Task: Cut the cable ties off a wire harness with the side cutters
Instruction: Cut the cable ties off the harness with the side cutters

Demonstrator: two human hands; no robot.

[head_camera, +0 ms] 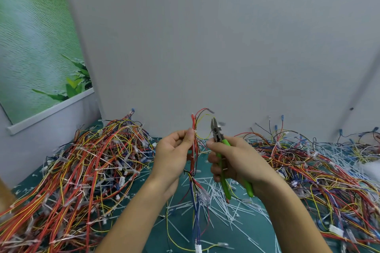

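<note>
My left hand [174,154] pinches a wire harness [193,150] of red, yellow and blue wires and holds it upright above the green mat. A white cable tie [194,130] wraps the bundle just by my left thumb. My right hand [232,162] grips the green-handled side cutters [223,162]. Their dark jaws [214,124] point up, slightly apart, a little to the right of the harness and not touching it. The harness's lower wires hang down to a white connector [198,247] near the bottom edge.
A big heap of tied harnesses [82,170] lies at the left, and another heap of wires [318,170] at the right. Cut white cable ties [222,207] litter the green mat [246,236] between them. A grey wall [205,47] stands close behind.
</note>
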